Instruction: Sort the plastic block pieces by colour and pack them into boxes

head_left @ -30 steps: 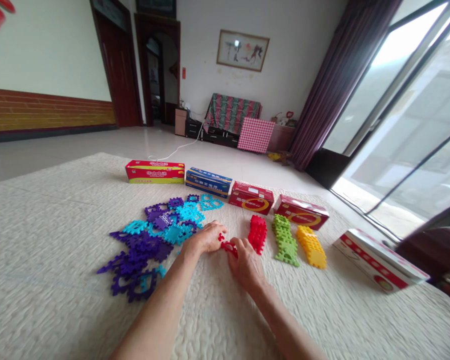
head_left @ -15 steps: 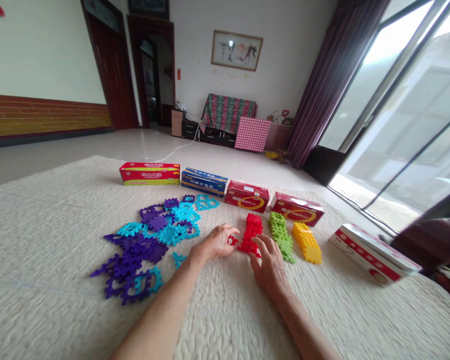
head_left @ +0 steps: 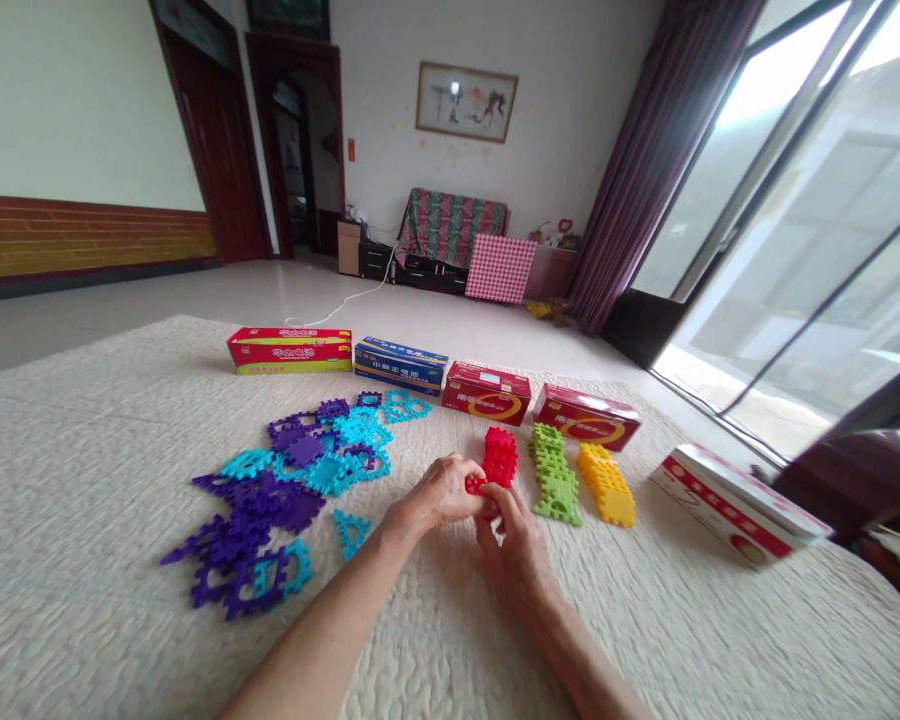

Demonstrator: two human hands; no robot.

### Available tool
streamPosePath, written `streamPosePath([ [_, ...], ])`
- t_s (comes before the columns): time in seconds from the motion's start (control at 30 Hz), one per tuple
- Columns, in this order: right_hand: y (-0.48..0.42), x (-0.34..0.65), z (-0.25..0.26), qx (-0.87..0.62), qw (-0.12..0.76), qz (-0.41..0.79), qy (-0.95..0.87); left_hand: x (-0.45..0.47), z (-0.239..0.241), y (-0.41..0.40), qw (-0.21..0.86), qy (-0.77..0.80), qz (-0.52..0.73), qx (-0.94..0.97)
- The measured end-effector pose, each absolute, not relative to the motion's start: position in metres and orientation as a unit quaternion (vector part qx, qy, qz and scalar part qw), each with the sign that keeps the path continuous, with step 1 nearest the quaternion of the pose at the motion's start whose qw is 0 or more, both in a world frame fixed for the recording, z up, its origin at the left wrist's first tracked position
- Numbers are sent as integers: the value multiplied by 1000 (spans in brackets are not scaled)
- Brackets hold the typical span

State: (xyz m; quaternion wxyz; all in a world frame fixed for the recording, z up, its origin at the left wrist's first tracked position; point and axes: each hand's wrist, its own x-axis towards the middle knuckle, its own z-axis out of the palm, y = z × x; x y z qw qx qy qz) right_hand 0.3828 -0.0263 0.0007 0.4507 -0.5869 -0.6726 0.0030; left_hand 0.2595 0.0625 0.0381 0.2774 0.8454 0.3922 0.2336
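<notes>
Daylight glare at the right-hand window, edges stretched.

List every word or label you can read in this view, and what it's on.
Red-and-yellow box: "华太电池" on the front.
Blue box: "小霸王电池" on the front.
Left dark-red box: seems to begin "南孚"; rest blurred.
Right dark-red box: likewise.
White-and-red box: characters too blurred to read.
Framed picture: marks too small to read.
</notes>
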Motion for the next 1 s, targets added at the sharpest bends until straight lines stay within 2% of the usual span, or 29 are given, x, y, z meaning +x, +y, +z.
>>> streamPosePath([
  [0.23, -25, 396, -4, -601, 453, -19, -658, 253, 29, 72, 346, 334, 238, 844],
  [0.43, -27, 403, -4, -630, 401, -54, -663, 262, 19, 73, 286, 323, 293, 853],
  [0.7, -24, 416, -10, -635, 346, -133, -678, 271, 10, 70, 233, 325, 296, 867],
  [1.0, -22, 413, -8, -567, 351, -224, -711, 276, 10, 74, 211, 371, 352, 833],
])
